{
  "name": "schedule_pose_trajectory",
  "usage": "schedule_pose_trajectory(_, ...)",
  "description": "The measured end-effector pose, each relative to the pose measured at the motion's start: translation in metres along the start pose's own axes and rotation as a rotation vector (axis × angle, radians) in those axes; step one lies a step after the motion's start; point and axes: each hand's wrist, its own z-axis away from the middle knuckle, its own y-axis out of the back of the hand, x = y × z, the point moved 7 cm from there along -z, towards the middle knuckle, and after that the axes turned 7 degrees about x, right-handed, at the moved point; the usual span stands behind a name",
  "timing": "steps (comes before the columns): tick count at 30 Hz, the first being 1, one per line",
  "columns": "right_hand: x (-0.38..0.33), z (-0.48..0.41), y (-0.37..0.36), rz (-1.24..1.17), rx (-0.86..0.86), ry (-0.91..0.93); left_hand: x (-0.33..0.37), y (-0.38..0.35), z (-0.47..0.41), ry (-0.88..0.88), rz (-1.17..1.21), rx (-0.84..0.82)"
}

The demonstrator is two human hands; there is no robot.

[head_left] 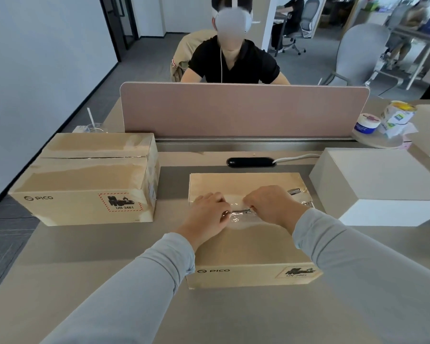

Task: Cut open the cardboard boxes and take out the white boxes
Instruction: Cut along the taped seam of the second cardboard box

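- Beige office desk (109,306) is seen from above, backed by a pink divider panel (243,110); a seated person in a black top (233,63) is seen beyond it.
- At far left, a closed cardboard box (85,180) marked PICO is set on the desk, its top seam taped. A plastic cup (93,126) with a straw is placed behind it.
- At centre, a second cardboard box (246,247) is laid flat, its top covered with shiny clear tape (236,219).
- The left hand (209,216) is rested on this box's top, fingers curled tight at the taped seam, beside a short dark slit (241,210).
- The right hand (271,204) is placed just beside it, fingers likewise hooked at the seam; whether flap or tape is pinched cannot be told.
- At right, a white box (382,184) is set on the desk, apart from the cardboard.
- Farther right, behind it, two tubs (368,123) are seen.
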Motion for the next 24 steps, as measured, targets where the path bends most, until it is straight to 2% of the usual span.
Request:
schedule_pose_trajectory(7,0.038,0.025,-0.01,0.022,-0.036,-0.071,0.037,-0.014,-0.024,-0.096,0.039,0.017)
schedule_pose_trajectory(13,0.056,0.04,-0.007,0.029,-0.02,-0.06,0.065,-0.031,-0.044,-0.14,0.032,-0.059)
schedule_pose_trajectory(24,0.096,0.062,-0.028,-0.027,0.012,-0.112,0.087,-0.053,-0.071,-0.023,0.08,-0.129)
